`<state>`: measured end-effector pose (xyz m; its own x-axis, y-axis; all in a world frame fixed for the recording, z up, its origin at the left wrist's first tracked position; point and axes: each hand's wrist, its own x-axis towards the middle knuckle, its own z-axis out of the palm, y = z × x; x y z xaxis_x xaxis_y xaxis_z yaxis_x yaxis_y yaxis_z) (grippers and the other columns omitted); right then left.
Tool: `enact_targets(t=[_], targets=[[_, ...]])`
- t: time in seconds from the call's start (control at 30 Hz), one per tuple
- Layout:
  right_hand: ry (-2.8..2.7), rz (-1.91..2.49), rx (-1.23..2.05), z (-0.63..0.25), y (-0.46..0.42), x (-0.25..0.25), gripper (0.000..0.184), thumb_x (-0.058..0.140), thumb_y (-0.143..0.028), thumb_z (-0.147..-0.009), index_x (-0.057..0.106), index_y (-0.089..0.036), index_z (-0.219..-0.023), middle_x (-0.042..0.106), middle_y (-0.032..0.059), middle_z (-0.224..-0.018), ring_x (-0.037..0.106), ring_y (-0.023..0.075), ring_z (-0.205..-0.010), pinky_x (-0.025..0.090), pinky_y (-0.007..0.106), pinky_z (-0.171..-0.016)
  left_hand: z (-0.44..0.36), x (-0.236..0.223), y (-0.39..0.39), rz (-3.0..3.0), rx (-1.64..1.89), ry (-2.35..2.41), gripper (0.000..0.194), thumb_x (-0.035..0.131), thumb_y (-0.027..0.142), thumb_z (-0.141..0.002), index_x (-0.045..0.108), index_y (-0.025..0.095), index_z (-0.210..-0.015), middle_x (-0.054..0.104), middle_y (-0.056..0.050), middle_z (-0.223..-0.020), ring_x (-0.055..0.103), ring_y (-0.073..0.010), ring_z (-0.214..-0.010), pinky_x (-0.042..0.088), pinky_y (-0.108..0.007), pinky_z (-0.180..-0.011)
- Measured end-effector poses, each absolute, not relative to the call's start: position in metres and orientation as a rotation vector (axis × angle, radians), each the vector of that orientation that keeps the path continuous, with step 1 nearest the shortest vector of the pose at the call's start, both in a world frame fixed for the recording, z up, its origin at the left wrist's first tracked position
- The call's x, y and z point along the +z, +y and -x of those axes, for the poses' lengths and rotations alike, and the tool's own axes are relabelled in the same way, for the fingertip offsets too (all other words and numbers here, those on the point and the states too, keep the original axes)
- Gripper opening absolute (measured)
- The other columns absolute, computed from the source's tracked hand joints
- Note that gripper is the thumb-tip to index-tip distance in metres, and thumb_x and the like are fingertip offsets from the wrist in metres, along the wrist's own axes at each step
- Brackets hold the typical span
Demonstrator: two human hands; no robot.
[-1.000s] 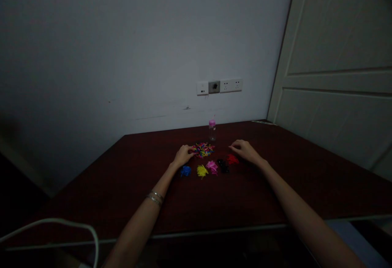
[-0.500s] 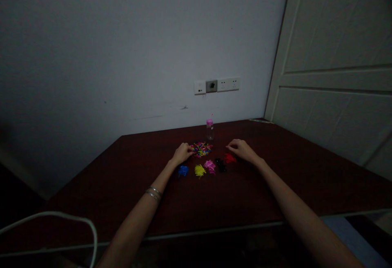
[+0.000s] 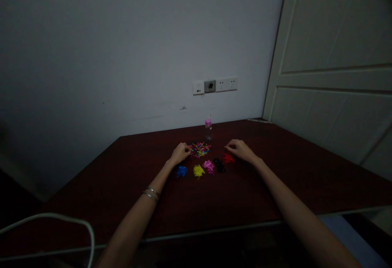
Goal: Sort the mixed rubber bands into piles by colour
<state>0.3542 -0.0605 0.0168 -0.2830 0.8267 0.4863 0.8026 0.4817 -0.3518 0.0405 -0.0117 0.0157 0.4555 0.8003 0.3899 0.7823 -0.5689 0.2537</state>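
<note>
My left hand (image 3: 181, 152) is at the left edge of a mixed pile of small thin coloured strips (image 3: 200, 149), fingers closed in a pinch. Whatever its fingertips hold is too small to make out. My right hand (image 3: 241, 150) hovers close above a red heap (image 3: 228, 158), its thumb and fingertips drawn together; anything between them cannot be seen. Nearer to me are single-colour heaps of the same strips: blue (image 3: 182, 172), yellow (image 3: 199, 171), pink (image 3: 208, 166) and black (image 3: 219, 165).
Behind the mixed pile stands a clear bottle with a pink lid (image 3: 208, 130). The dark red table (image 3: 226, 202) meets a wall with socket plates (image 3: 214, 85). A white cable (image 3: 61, 217) curves over the near left edge, and a panelled door (image 3: 330, 68) rises at the right.
The whole view has shifted slightly, so things appear a little further left. Both hands stay by the same piles, with only slight finger movement.
</note>
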Motion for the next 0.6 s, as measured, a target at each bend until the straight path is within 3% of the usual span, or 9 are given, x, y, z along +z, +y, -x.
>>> enact_targets(t=[0.3, 0.6], targets=[[-2.12, 1.349, 0.072, -0.352, -0.061, 0.018, 0.025, 0.048, -0.033, -0.08, 0.068, -0.017, -0.08, 0.066, 0.0074, -0.085, 0.059, 0.0192, -0.08, 0.044, 0.028, -0.075, -0.011, 0.057, -0.029, -2.514, 0.913, 1.215, 0.017, 0.053, 0.021, -0.069, 0.067, 0.013, -0.073, 0.061, -0.004, -0.078, 0.055, -0.0135, -0.076, 0.041, -0.023, -0.072], [-2.108, 1.354, 0.201, -0.35, -0.065, 0.019, 0.024, 0.051, -0.033, -0.077, 0.068, -0.017, -0.08, 0.065, 0.0081, -0.087, 0.059, 0.0201, -0.08, 0.045, 0.028, -0.072, 0.013, 0.067, -0.08, -2.439, 0.578, 1.085, 0.017, 0.056, 0.025, -0.07, 0.067, 0.013, -0.073, 0.059, -0.004, -0.077, 0.053, -0.0114, -0.072, 0.04, -0.021, -0.067]])
